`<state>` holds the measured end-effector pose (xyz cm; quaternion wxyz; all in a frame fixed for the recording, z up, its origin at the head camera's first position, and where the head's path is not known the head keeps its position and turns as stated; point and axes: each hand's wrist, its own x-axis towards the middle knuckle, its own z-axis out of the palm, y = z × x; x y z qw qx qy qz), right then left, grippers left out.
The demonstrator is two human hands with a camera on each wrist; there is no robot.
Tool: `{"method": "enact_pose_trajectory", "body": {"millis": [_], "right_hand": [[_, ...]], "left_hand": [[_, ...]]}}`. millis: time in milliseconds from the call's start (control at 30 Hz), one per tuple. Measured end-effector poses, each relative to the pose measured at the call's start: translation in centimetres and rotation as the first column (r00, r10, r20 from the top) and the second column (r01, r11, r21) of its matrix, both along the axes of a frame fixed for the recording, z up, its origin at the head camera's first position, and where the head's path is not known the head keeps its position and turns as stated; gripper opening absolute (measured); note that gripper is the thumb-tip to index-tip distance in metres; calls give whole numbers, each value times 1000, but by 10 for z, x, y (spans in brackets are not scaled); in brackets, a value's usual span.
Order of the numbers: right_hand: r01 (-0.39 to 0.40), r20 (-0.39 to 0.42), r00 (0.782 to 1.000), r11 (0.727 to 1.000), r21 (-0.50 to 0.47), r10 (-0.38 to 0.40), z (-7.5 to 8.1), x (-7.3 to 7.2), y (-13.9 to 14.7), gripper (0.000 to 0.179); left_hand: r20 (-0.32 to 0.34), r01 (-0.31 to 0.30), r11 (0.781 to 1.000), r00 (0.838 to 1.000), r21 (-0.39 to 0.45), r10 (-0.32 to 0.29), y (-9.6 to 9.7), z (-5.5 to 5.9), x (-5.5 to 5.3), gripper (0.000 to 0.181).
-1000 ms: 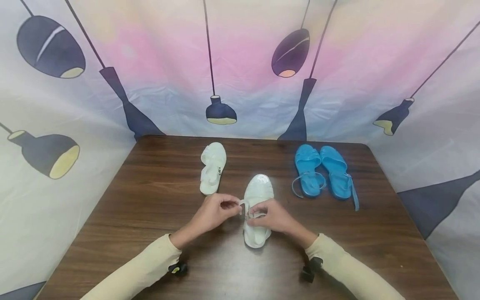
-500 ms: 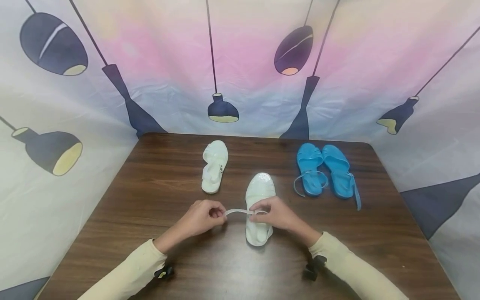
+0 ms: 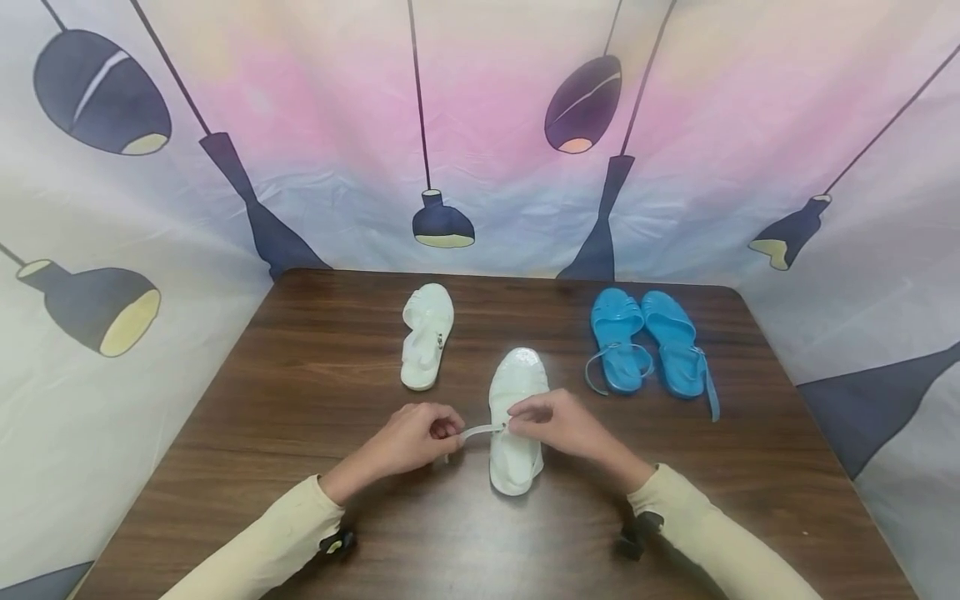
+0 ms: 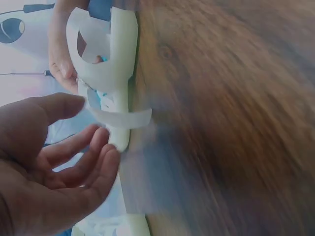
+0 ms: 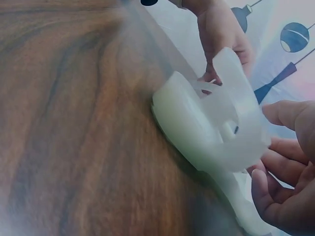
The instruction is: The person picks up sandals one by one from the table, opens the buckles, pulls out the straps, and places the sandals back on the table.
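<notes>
A white sandal lies at the table's middle, toe away from me. Its thin ankle strap extends left from the small buckle toward my left hand. In the left wrist view, that strap passes between the left thumb and fingers, which stand apart, its free end pointing past them. My right hand pinches the strap at the buckle, over the sandal's right side. The right wrist view shows the sandal's heel band in front of the right fingertips, partly hiding them.
A second white sandal lies farther back on the left, its strap fastened. A pair of blue sandals with loose straps stands at the back right of the brown wooden table. Behind hangs a cloth printed with lamps.
My left hand drew the strap out leftward from the sandal, then came slightly back along it, leaving the free end below the fingers. My right hand stays at the buckle.
</notes>
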<state>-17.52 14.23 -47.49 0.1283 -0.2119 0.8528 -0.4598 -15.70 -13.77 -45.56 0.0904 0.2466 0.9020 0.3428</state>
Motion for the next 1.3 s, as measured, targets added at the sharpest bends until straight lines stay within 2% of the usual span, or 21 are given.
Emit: {"method": "enact_pose_trajectory", "body": {"millis": [200, 367, 533, 700, 1033, 1300], "right_hand": [[35, -8, 999, 997, 67, -35, 5, 2, 5, 29], [35, -6, 999, 997, 74, -35, 4, 4, 4, 23], [18, -30, 999, 999, 41, -16, 1, 5, 3, 15], [-1, -36, 999, 1000, 14, 2, 0, 5, 4, 14], [-6, -62, 998, 1000, 2, 6, 1, 7, 4, 11], [-9, -42, 999, 999, -33, 8, -3, 4, 7, 9]], "left_hand": [[-20, 38, 997, 999, 67, -36, 20, 1, -6, 24], [7, 84, 989, 996, 125, -85, 34, -3, -11, 22], [38, 101, 984, 994, 146, -107, 44, -11, -17, 17], [54, 67, 988, 996, 142, -76, 51, -15, -16, 15], [-13, 9, 992, 1000, 126, -7, 57, -14, -7, 17], [30, -50, 983, 999, 175, 45, 55, -11, -1, 15]]}}
